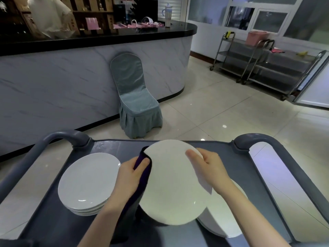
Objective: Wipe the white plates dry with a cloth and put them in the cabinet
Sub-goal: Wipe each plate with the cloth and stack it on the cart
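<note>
Left hand (132,172): curled round purple cloth (146,177), pressing it to the white plate (170,189) rim at 9 o'clock. Right hand (211,168): pinching the rim at 2 o'clock. Plate: held tilted above cart (110,145). Plate stacks at 9 o'clock (89,179) and 4 o'clock (226,216). Likely stiff, slippery, breakable; take hold at opposite rims.
</note>
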`<state>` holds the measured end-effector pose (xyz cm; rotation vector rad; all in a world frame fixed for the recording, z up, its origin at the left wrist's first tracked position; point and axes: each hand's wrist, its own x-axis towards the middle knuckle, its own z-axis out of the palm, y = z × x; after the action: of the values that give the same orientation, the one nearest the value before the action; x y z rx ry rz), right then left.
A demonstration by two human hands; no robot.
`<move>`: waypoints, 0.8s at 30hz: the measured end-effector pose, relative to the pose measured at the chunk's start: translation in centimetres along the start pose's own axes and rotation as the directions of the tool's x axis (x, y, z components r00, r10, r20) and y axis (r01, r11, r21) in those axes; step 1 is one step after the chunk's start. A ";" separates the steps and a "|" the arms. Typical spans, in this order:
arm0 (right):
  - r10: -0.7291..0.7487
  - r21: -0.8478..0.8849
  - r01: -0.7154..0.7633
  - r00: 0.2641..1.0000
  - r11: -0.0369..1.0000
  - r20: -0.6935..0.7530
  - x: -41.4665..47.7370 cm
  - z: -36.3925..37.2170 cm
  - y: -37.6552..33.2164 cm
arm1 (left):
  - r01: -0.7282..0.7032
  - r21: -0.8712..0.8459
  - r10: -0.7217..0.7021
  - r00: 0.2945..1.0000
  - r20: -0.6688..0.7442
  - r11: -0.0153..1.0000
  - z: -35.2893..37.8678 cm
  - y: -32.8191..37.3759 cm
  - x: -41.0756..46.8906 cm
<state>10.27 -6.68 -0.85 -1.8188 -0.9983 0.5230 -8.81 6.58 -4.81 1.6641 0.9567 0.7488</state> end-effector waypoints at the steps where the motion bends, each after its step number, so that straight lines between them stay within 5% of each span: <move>1: -0.048 -0.061 0.053 0.995 0.997 0.085 0.0 0.0 -0.4 | -0.064 0.032 0.061 0.994 0.090 0.997 -0.1 0.4 0.4; 5: -0.126 -0.177 0.183 0.948 0.967 0.291 -0.4 1.4 -0.7 | -0.188 0.188 0.108 0.923 0.370 0.964 0.5 1.2 1.1; 9: -0.024 0.038 0.024 1.000 0.999 -0.002 -0.1 0.9 -0.3 | 0.077 -0.050 -0.078 0.997 -0.022 0.996 0.6 -0.5 0.2; 12: 0.192 0.377 -0.064 0.930 0.924 -0.313 -0.6 3.4 -0.5 | 0.237 -0.453 -0.382 0.886 -0.263 0.860 2.9 -1.5 -1.0; 15: 0.416 0.564 -0.069 0.750 0.823 -0.514 -1.6 7.6 -0.5 | 0.238 -0.676 -0.571 0.754 -0.324 0.698 6.5 -0.9 -2.5; 18: 0.426 0.590 -0.116 0.801 0.799 -0.420 -2.3 8.4 -0.1 | 0.197 -0.687 -0.556 0.754 -0.351 0.700 5.9 -0.6 -1.9; 21: 0.234 0.417 -0.124 0.946 0.901 -0.226 -1.1 4.6 0.4 | 0.203 -0.586 -0.470 0.811 -0.349 0.785 3.1 -1.1 -0.2; 24: 0.073 0.133 -0.075 0.997 0.988 0.019 1.7 0.1 -0.8 | 0.178 -0.332 -0.270 0.929 -0.255 0.926 0.9 -0.9 0.9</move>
<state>10.87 -5.09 -0.03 -1.7392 -0.8864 0.6344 -7.81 7.07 -5.86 1.1680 1.1569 0.9516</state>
